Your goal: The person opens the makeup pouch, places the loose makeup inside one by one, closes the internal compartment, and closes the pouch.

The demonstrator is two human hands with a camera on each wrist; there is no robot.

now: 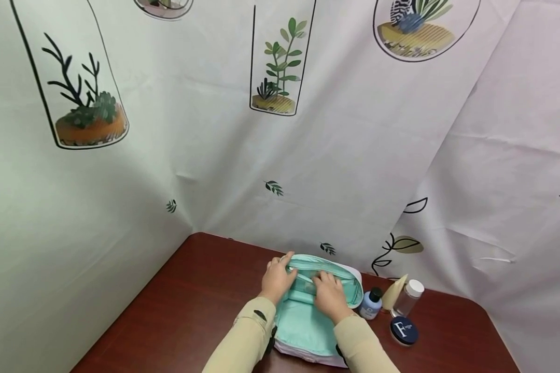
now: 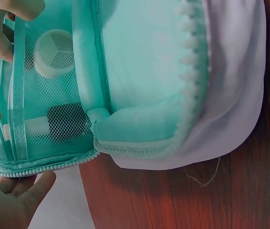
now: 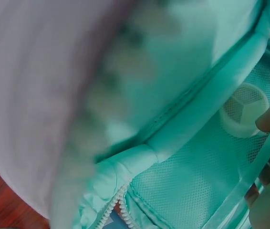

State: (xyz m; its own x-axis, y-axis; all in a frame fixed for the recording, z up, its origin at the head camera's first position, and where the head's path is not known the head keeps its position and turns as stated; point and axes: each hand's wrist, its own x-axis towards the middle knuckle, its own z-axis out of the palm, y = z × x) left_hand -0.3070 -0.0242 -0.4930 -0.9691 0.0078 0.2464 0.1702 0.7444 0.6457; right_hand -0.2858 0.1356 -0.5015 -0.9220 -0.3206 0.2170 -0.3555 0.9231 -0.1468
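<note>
A toiletry bag (image 1: 305,326) with a teal lining and pale lilac outside lies unzipped, its lid raised. My left hand (image 1: 278,280) grips the lid's left edge, thumb on the inner side and fingers outside. Across the lid runs a mesh pocket (image 2: 54,98). My right hand (image 1: 329,295) pinches its top band (image 3: 242,188), with fingers behind the band and thumb in front. Behind the mesh sit a round white container (image 2: 54,53) with a three-part divider and a small pale bottle (image 2: 68,123) with a dark section. The bag's main compartment (image 2: 140,57) shows bare lining.
Right of the bag stand a blue bottle (image 1: 370,304) with a black cap, a cream tube (image 1: 394,294) and a clear jar (image 1: 405,300) with a white lid. A round dark-blue tin (image 1: 404,330) lies in front of them. Cloth-covered walls (image 1: 214,155) border the brown table (image 1: 191,300).
</note>
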